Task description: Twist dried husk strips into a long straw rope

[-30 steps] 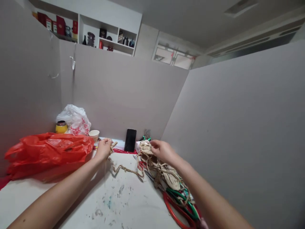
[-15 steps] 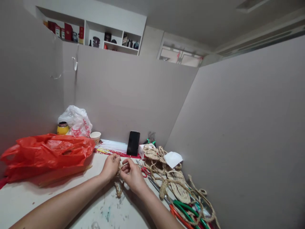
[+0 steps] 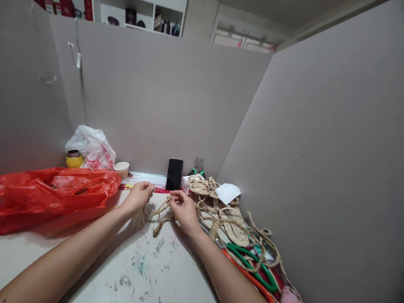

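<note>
My left hand (image 3: 141,196) is closed in a pinch above the table. Pale frayed jute fibres (image 3: 139,219) hang from beneath it, blurred at their ends. To its right, the fingers of my right hand (image 3: 184,210) are closed on one end of a brown jute rope (image 3: 160,209). The rope loops down toward the tabletop between the hands, and a thin strand of it stretches leftward. My right palm and fingers hide part of the rope. Just beyond my right hand lies a heap of plaited jute rope (image 3: 233,229).
A black phone (image 3: 174,174) leans at the back beside green-handled pliers (image 3: 198,168). Green-handled shears (image 3: 252,266) and an orange handle (image 3: 243,273) lie at right under rope. A red plastic bag (image 3: 63,198), paper cup (image 3: 121,170) and yellow jar (image 3: 74,159) stand left. Grey partitions (image 3: 158,97) enclose the table.
My hands have moved apart, the left one leftward and the right one slightly to the right. More rope shows between them, and frayed fibres now hang under my left hand. The view has tilted down.
</note>
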{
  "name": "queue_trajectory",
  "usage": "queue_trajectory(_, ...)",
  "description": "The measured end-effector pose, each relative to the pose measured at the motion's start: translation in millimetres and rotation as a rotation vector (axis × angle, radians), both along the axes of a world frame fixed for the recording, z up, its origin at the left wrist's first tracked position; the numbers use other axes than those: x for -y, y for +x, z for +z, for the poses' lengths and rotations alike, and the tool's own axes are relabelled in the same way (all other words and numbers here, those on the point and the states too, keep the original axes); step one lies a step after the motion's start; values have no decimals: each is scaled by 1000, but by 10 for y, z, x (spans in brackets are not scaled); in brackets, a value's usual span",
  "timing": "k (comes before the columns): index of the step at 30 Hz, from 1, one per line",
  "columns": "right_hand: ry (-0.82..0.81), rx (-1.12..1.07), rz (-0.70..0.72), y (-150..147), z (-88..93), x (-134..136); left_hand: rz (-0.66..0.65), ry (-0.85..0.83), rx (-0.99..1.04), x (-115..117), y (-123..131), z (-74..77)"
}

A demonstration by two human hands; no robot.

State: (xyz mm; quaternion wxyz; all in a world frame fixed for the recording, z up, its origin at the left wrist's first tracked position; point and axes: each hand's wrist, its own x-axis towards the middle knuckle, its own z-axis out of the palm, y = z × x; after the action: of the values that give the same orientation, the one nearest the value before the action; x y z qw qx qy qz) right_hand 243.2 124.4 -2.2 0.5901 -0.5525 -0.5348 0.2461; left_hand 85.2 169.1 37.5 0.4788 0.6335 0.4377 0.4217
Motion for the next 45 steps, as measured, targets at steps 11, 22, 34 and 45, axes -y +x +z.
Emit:
queue_trajectory(11, 59, 40, 193, -239, 11, 144, 170, 490, -162, 267, 164, -190)
queue_trajectory(22, 158, 126, 140, -342, 83, 227, 234, 543, -225, 168, 120, -398)
queue_trajectory(34, 185, 143, 138, -390, 104, 253, 143, 428, -8, 194, 144, -307)
queue_trajectory(45, 178, 101, 74, -358, 112, 206, -59, 116, 231, 110, 181, -253)
